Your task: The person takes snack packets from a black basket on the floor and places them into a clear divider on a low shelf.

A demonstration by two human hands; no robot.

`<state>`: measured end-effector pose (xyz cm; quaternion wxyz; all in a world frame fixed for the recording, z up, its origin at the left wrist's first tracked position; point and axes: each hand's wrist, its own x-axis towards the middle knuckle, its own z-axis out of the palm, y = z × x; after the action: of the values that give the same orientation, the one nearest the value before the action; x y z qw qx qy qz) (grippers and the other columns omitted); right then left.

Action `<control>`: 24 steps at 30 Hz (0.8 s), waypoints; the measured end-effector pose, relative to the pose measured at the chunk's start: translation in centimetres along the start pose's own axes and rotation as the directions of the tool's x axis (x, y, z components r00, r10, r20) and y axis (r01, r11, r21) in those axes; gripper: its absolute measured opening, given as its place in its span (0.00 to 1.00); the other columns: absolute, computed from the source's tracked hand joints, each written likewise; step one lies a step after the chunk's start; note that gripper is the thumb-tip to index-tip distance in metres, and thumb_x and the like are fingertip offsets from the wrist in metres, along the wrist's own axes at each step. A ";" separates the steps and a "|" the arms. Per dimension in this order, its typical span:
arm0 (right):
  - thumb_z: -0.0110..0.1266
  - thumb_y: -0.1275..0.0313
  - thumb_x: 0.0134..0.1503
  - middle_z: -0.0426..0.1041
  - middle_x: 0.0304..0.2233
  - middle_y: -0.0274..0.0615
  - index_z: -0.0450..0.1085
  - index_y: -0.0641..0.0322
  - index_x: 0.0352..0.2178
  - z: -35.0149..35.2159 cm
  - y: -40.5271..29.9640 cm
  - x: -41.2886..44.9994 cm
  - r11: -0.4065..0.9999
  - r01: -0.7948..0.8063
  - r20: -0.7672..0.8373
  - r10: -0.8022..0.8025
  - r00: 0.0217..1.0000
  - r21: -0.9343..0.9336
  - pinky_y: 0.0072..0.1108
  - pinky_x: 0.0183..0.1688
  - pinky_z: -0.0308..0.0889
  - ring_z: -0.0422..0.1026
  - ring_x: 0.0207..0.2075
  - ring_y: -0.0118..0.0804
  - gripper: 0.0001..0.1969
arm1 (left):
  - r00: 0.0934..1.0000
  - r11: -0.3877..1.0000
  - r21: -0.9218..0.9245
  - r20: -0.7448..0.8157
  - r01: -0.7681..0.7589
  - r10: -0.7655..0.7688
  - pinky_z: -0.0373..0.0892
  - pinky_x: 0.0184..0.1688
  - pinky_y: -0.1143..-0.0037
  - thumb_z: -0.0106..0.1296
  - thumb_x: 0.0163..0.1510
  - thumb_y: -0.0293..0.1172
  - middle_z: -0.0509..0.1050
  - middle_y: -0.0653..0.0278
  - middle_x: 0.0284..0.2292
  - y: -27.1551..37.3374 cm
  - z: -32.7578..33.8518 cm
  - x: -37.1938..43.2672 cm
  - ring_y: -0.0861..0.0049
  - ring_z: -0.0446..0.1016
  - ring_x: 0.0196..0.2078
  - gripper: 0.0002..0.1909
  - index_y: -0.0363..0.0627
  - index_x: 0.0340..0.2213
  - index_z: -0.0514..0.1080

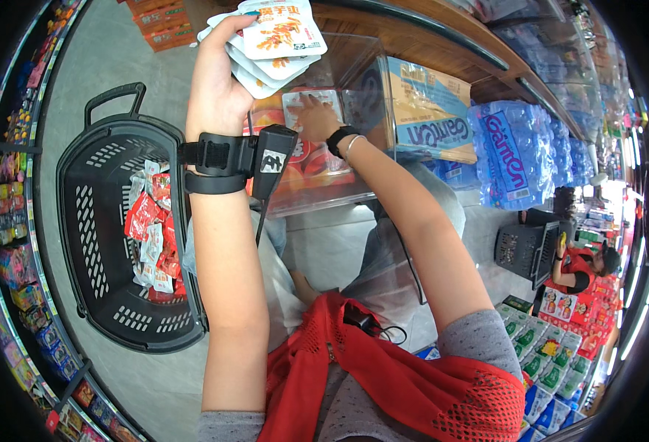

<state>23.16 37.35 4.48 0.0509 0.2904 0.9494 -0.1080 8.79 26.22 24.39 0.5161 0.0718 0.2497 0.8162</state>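
Observation:
My left hand (222,77) is raised at the top, closed around a fanned stack of white snack packets (283,33) with orange food pictures, the thumb lying over them. To its right, my right hand (317,119) reaches into a clear plastic bin (324,204). Its fingers touch a white snack packet (296,102) lying flat on a red and orange surface; whether they grip it cannot be told. Both wrists wear black bands, and a small black device sits at the left wrist.
A black shopping basket (95,232) holding red and white packets (155,237) stands at left. Shelves of small goods (15,265) line the far left. Right of the bin are a carton (432,105) and wrapped water bottles (515,154). A co-worker (578,268) is at far right near another basket (523,248).

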 end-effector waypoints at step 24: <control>0.55 0.72 0.37 0.52 0.48 0.60 0.47 0.50 0.51 2.0 3.8 0.0 0.969 -0.078 0.112 0.107 0.988 -0.236 0.34 0.41 0.63 0.57 0.47 0.59 0.38 | 1.000 0.999 0.029 -0.007 -0.016 0.016 0.68 0.41 0.67 0.49 0.43 0.24 0.69 0.51 0.37 0.3 -0.8 0.6 0.65 0.70 0.38 0.16 0.32 0.36 0.63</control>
<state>25.35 39.96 1.88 0.1483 0.3190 0.9360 -0.0120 7.95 26.37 23.78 0.5076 0.0786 0.2629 0.8167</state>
